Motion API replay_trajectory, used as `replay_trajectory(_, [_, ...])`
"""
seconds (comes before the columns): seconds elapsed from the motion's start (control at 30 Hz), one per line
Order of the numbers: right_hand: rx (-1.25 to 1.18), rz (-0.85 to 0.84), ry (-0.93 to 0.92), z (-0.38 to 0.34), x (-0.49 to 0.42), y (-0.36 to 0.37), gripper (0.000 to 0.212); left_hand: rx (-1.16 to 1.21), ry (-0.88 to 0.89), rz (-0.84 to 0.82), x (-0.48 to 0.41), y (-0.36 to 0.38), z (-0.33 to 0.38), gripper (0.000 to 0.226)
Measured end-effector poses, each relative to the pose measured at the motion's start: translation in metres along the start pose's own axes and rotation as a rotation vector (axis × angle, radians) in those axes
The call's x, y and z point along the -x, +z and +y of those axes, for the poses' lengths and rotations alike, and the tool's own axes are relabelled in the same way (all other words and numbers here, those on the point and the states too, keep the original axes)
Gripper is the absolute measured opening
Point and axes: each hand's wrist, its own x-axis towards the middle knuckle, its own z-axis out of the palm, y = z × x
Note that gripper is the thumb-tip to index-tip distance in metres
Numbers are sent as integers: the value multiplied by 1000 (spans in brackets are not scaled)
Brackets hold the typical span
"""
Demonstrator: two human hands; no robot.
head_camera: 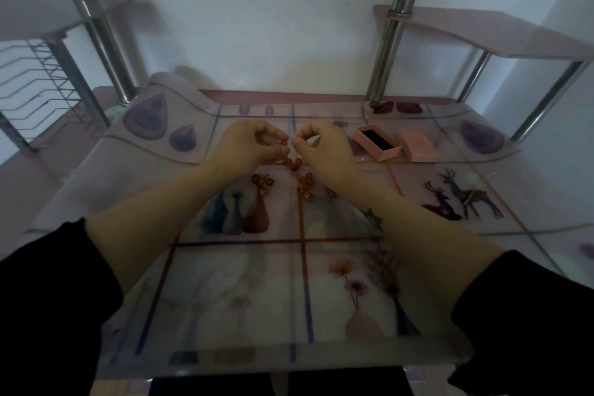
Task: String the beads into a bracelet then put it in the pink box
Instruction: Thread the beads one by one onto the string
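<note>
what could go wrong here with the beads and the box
The loose orange round beads lie scattered on the smooth glass table under the left hand and right hand; a nudge could roll them away. The cord is too thin to see, so strung beads might slip off. The open pink cardboard box sits near the right wrist.

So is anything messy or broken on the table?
Nothing looks broken. Loose orange beads lie scattered on the table below both hands, waiting to be strung. The pink box sits open, its lid lying beside it. That fits the job.
</note>
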Motion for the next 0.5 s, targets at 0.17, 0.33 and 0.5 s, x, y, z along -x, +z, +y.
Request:
replay_trajectory(0.17, [16, -5, 4, 3, -1, 1, 10, 3, -5, 2, -1, 0, -1, 15])
replay_trajectory(0.33, [37, 2, -7, 3, -3, 3, 17, 10, -9, 0, -1, 0, -1, 15])
replay_trajectory(0.5, [58, 4, -17, 5, -3, 3, 15, -12, -14, 6, 0, 1, 0, 16])
